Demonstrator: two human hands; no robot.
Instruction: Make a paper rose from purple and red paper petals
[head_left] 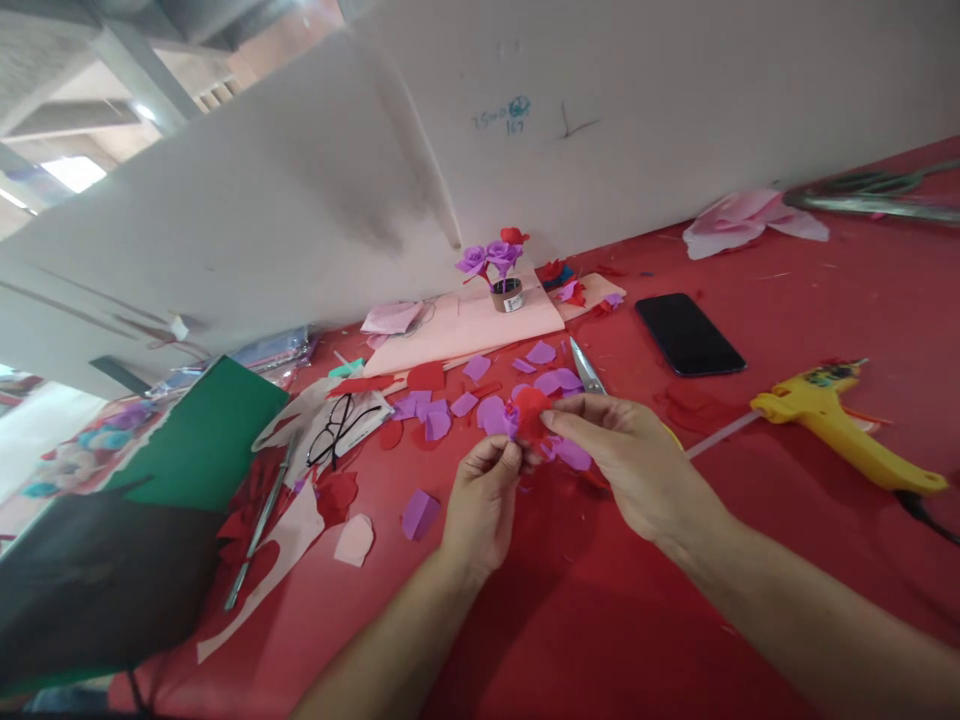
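My left hand [484,500] pinches the base of a small purple paper flower [504,418] between thumb and fingers. Against that flower, my right hand [611,445] holds a red paper petal [532,412] by its edge. Both hands meet above the red table [525,640]. Loose purple petals [435,420] and red pieces lie around and behind them. Just past my right hand, scissors [586,368] point their blades away from me, their handles partly hidden under the hand.
A yellow glue gun [840,410] and a black phone [686,335] lie to the right. Finished paper flowers [495,258] stand in a small pot [508,295] by the wall. Eyeglasses [337,430], a metal tool [259,530] and a green sheet [217,430] are on the left.
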